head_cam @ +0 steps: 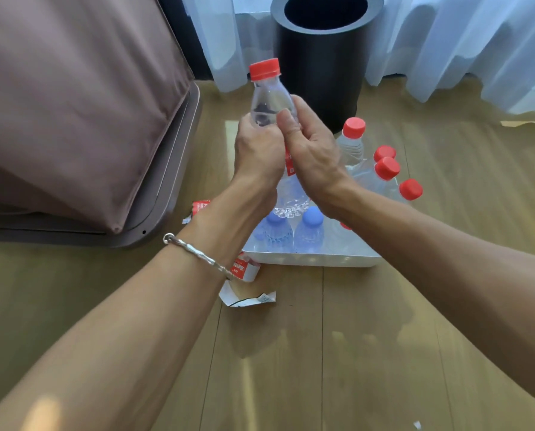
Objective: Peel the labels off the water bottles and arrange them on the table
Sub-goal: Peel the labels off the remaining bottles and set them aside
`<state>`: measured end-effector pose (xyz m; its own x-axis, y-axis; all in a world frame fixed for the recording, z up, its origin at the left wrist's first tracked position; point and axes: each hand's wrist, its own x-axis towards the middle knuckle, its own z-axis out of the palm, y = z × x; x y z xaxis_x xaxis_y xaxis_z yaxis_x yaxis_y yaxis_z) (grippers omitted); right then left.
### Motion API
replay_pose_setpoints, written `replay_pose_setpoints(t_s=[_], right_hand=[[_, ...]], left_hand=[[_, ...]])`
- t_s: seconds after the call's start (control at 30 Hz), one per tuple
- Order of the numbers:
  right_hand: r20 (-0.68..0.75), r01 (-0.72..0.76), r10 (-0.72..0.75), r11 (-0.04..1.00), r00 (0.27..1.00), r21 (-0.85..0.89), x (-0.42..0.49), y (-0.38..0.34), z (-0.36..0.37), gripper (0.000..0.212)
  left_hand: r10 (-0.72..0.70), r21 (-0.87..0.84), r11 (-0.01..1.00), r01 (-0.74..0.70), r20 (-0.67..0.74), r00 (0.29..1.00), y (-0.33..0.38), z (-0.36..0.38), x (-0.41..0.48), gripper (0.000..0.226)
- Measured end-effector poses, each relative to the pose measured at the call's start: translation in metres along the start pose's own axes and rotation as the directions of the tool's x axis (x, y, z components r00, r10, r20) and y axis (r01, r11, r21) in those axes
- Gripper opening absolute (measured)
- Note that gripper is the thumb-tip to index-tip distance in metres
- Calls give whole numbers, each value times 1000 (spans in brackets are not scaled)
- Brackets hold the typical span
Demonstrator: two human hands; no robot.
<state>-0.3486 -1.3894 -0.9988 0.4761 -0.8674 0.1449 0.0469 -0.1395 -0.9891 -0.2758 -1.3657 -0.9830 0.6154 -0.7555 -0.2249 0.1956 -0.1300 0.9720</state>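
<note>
I hold a clear water bottle [271, 98] with a red cap upright in the air above a white tray [313, 259]. My left hand [257, 147] grips the bottle's body from the left. My right hand [313, 150] is wrapped round it from the right, thumb pressed on the front at the top of its red label [289, 164], which shows only as a strip between my hands. In the tray lie two blue-capped bottles [309, 228] at the front and several red-capped bottles [384, 169] at the back right.
Peeled labels lie on the wooden floor: one red and white [244, 270] by the tray's front left corner, a white scrap [250, 298] below it, another [199, 208] further left. A black cylindrical bin [322, 73] stands behind. A brown covered piece of furniture [73, 119] fills the left.
</note>
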Motion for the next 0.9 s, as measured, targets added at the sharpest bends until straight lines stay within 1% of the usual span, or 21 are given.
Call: replay_pose_setpoints(t_s=[0.07, 0.1, 0.13, 0.2, 0.23, 0.27, 0.3, 0.33, 0.37, 0.4, 0.47, 0.5, 0.57, 0.6, 0.67, 0.7, 0.8, 0.83, 0.9], right_hand=[[-29, -25, 25, 1000, 999, 3, 1, -1, 2, 34], [-42, -51, 51, 999, 998, 6, 3, -2, 2, 32], [-72, -85, 86, 996, 994, 21, 7, -4, 0, 30], [-127, -142, 148, 988, 981, 54, 16, -9, -11, 29], [-129, -139, 145, 989, 981, 53, 19, -12, -18, 29], [-119, -119, 123, 992, 985, 40, 22, -16, -22, 27], [-111, -94, 96, 995, 989, 22, 24, -20, -24, 25], [-108, -68, 69, 998, 992, 8, 25, -21, -23, 23], [-112, -48, 47, 999, 993, -2, 26, -22, -21, 20], [-119, -31, 29, 999, 992, -14, 27, -22, -20, 19], [-134, -22, 18, 999, 991, -35, 26, -19, -18, 18], [-139, -33, 27, 999, 990, -41, 25, -15, -19, 19], [-129, -60, 52, 996, 990, -63, 21, -9, -18, 28], [-125, -72, 64, 995, 990, -66, 19, -7, -16, 36], [-138, -100, 89, 992, 986, -72, 17, -6, -12, 48], [-142, -106, 97, 992, 985, -62, 17, -4, -10, 46], [-119, -109, 105, 994, 987, -30, 15, 0, -9, 20], [-113, -108, 103, 993, 988, -38, 14, 0, -10, 16], [-113, -113, 108, 993, 988, -44, 12, 1, -10, 15]], left_hand=[[23, 8, 1000, -23, -49, 999, -1, 2, 2, 36], [43, 25, 999, -41, -60, 997, -3, 2, 0, 38], [79, 56, 995, -76, -52, 995, -6, 2, -4, 44], [130, 95, 987, -131, 20, 991, -16, 4, -19, 58], [126, 50, 991, -128, 51, 991, -16, 7, -26, 65], [97, -10, 995, -96, 51, 994, -12, 10, -26, 65], [57, -76, 996, -55, 30, 998, -7, 12, -20, 58], [30, -130, 991, -29, 5, 1000, -1, 15, -13, 42], [4, -148, 989, -4, -6, 1000, 3, 16, -7, 25], [1, -142, 990, 1, 8, 1000, 5, 17, -5, 24], [34, -13, 999, -34, 26, 999, 2, 17, -7, 42], [51, 35, 998, -53, 47, 998, -4, 17, -9, 50], [30, 70, 997, -37, 97, 995, -12, 14, -13, 61], [11, 56, 998, -17, 113, 994, -16, 12, -11, 62], [16, 21, 1000, -19, 129, 991, -21, 10, -11, 55], [33, 8, 999, -34, 128, 991, -23, 9, -11, 50], [58, 3, 998, -59, 99, 993, -23, 8, -16, 35], [50, 9, 999, -51, 81, 995, -22, 8, -16, 34], [9, 51, 999, -11, 30, 1000, -19, 9, -17, 45]])
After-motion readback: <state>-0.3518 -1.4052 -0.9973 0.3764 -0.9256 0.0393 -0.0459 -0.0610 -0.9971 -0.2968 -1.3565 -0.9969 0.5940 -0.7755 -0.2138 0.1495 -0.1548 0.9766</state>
